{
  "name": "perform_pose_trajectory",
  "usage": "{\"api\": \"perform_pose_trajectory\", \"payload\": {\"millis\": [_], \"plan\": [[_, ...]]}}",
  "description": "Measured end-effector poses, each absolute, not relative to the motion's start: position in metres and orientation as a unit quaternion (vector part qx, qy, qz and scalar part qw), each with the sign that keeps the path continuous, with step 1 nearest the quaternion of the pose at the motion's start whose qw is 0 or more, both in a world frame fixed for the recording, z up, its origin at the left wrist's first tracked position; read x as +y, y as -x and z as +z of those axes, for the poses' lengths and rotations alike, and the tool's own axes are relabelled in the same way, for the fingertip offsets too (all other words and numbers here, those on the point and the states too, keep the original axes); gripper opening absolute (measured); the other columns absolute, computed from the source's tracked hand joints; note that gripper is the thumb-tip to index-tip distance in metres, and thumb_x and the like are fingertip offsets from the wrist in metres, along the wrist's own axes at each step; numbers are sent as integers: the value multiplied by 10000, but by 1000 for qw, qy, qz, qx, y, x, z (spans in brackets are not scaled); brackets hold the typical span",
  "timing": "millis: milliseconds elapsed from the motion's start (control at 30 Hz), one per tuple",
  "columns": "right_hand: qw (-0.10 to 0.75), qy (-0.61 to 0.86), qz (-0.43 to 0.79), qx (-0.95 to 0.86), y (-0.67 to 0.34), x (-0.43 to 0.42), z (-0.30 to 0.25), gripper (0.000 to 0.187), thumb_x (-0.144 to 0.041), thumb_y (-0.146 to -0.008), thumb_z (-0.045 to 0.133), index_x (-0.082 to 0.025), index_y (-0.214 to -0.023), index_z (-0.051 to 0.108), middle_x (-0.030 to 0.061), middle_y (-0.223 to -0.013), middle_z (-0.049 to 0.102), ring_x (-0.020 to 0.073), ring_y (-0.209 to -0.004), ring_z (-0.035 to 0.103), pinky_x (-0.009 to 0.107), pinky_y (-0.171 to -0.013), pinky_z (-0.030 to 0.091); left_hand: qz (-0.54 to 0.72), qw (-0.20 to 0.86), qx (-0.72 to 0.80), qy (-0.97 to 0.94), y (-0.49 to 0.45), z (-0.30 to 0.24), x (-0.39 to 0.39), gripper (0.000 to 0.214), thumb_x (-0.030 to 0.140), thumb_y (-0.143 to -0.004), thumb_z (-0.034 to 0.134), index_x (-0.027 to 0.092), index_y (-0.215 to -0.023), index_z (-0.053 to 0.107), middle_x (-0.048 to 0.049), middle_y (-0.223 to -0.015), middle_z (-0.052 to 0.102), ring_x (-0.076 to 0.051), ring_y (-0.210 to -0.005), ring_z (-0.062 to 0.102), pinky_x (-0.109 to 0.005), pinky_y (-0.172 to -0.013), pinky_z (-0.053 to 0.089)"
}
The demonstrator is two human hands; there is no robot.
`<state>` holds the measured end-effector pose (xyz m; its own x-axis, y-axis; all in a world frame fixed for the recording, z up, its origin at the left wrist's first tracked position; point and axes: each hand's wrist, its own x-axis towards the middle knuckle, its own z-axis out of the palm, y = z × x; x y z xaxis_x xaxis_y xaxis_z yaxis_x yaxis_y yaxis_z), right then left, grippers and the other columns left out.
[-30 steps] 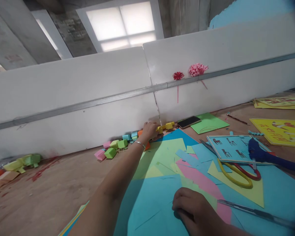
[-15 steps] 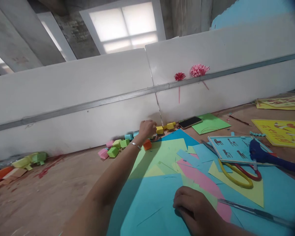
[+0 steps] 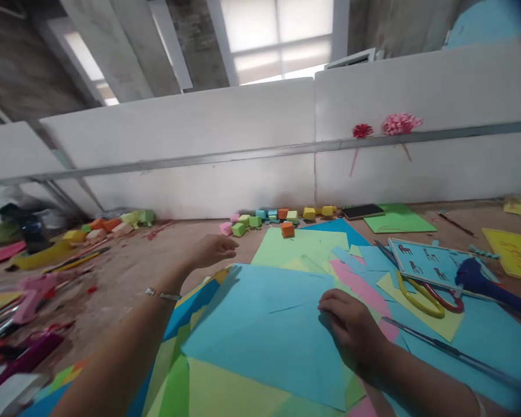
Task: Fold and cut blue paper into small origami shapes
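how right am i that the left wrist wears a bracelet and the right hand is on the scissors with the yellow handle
Not quite: the head view shows the right hand at the right edge of the light blue sheet, apart from the scissors with the yellow handle. The left wrist does wear a bracelet.

Left forearm: bare; thin silver-coloured bracelet at wrist. Right forearm: bare to a pale edge, type unclear.
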<state>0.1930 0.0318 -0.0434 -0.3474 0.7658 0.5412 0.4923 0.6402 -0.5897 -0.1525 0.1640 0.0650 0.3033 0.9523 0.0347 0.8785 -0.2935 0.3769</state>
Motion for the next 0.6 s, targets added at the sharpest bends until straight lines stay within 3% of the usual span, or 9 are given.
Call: {"api": "perform_pose_trajectory", "payload": {"millis": [133,200,367,467,533,600], "plan": [[446,396,55,-801,-204,33,-29,243,-95,-904,431,-169,-947,658,99,-969,669,189,-910,647,311,-789,532,136,213,591,-766,176,68,125,413,529,-688,641,269,-990,749,-33,-1101,741,-252,-959,689,-279,-783,526],[420,414,18,-808,-209,34,-17,244,-136,-924,426,-169,-960,665,110,-975,676,204,-926,652,324,-793,536,121,244,580,-768,181,78,102,500,564,-688,649,254,-1073,728,-36,-1192,705,-259,-1037,666,-280,-834,517],[149,482,33,-863,-198,43,9,261,-147,-899,479,-164,-1086,660,129,-1107,673,244,-1001,638,363,-827,516,75,245,538,-803,186,106,61,600,535,-863,508,129,-1299,583,-70,-1318,625,-243,-1148,605,-287,-946,470],[92,475,42,-874,-176,54,11,372,-156,-828,624,-186,-1199,622,103,-1236,636,225,-1131,583,310,-918,467,78,204,564,-796,184,104,51,570,480,-908,462,93,-1318,547,-65,-1338,608,-244,-1159,600,-310,-967,462],[64,484,44,-872,-162,63,8,448,-188,-807,677,-194,-1248,594,96,-1242,632,214,-1140,572,278,-898,458,80,151,580,-797,180,92,42,530,438,-916,447,81,-1288,573,-69,-1344,601,-264,-1190,585,-334,-988,451],[41,504,39,-862,-151,68,2,326,-196,-814,673,-154,-1136,648,122,-1123,667,234,-1063,595,282,-824,462,67,88,611,-784,173,75,27,505,384,-938,388,93,-1311,563,-80,-1323,616,-278,-1176,603,-371,-978,465]]}}
